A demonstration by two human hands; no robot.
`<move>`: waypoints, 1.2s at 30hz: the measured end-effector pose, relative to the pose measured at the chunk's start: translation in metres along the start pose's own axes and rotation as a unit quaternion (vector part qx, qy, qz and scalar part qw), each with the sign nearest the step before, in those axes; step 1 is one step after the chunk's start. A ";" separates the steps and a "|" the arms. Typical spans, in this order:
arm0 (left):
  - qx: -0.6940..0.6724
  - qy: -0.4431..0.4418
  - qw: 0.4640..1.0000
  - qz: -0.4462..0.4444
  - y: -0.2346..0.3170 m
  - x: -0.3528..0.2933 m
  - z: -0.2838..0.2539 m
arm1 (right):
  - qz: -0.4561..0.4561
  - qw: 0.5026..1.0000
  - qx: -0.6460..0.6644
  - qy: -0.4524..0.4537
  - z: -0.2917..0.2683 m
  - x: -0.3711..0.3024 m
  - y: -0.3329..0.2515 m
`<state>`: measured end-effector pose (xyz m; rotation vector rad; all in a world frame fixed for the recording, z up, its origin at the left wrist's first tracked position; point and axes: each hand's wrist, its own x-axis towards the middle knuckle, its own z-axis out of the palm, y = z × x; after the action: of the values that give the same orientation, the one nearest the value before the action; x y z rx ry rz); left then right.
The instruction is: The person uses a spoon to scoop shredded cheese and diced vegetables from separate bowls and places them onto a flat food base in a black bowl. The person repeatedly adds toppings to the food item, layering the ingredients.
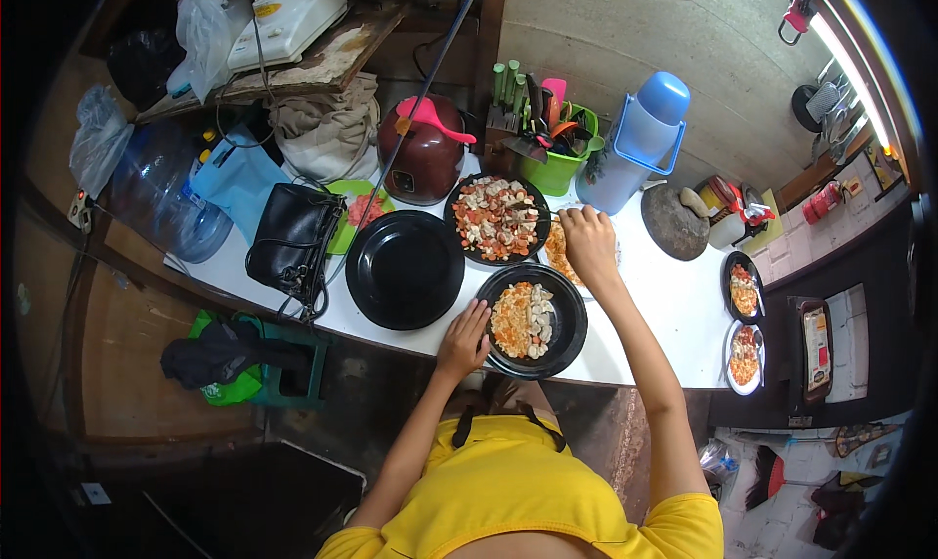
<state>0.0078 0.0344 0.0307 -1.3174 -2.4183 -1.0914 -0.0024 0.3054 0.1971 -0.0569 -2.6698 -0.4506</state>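
Note:
My right hand [590, 246] is closed on the handle of a spoon [543, 208]. The spoon's tip reaches into a black plate of chopped orange-red and pale pieces [491, 217]. Close to the table's front edge is another black plate [570, 342], with orange-coloured rice [511, 320] and pale pieces [539, 322] side by side on it. At its left rim is my left hand [465, 340], fingers along the edge and thumb by the rim. Partly hidden below my right hand lies a light plate with orange food [560, 256]. An unfilled black plate [405, 271] lies left of these.
Behind stand a dark red rice cooker [422, 158], a green utensil basket [555, 171] and a blue-topped jug [640, 144]. A black handbag [283, 236] sits at left. Two served plates [745, 290] are at the right end, near a stone mortar [674, 225]. A cable [430, 80] crosses overhead.

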 end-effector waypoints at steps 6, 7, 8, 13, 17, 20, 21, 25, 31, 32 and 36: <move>-0.006 0.003 1.000 0.002 -0.003 -0.001 0.002 | 0.015 0.999 -0.017 -0.022 -0.020 -0.018 0.006; -0.009 0.002 1.000 0.000 -0.002 -0.002 0.002 | 0.011 0.999 -0.019 -0.032 -0.023 -0.021 0.005; -0.009 0.001 1.000 0.000 -0.001 -0.002 0.002 | 0.006 0.999 -0.021 -0.042 -0.026 -0.024 0.004; -0.005 0.000 1.000 0.002 -0.002 -0.001 0.003 | 0.000 0.998 -0.007 -0.065 -0.017 -0.025 -0.004; -0.007 0.000 1.000 0.002 -0.003 -0.001 0.003 | 0.002 0.997 -0.012 -0.072 -0.014 -0.017 -0.010; -0.005 0.001 1.000 -0.001 -0.002 -0.002 0.002 | 0.003 0.998 0.001 -0.062 -0.024 -0.013 -0.009; -0.002 0.001 1.000 -0.002 -0.003 -0.002 0.001 | 0.004 0.998 0.001 -0.063 -0.026 -0.012 -0.008; -0.001 -0.001 1.000 -0.006 -0.001 -0.001 0.001 | -0.006 0.998 -0.020 -0.057 -0.031 -0.017 -0.002; -0.020 0.001 1.000 -0.006 0.002 -0.001 0.001 | -0.024 0.998 -0.039 -0.038 -0.018 -0.029 -0.013; -0.018 0.001 1.000 -0.006 0.002 -0.001 0.001 | -0.024 0.998 -0.043 -0.033 -0.015 -0.029 -0.016; -0.005 0.000 1.000 -0.003 -0.001 -0.001 0.001 | -0.038 0.996 -0.068 -0.049 0.001 -0.033 -0.028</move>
<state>0.0081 0.0341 0.0285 -1.3132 -2.4219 -1.1056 0.0238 0.2806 0.1739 -0.0177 -2.7405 -0.6689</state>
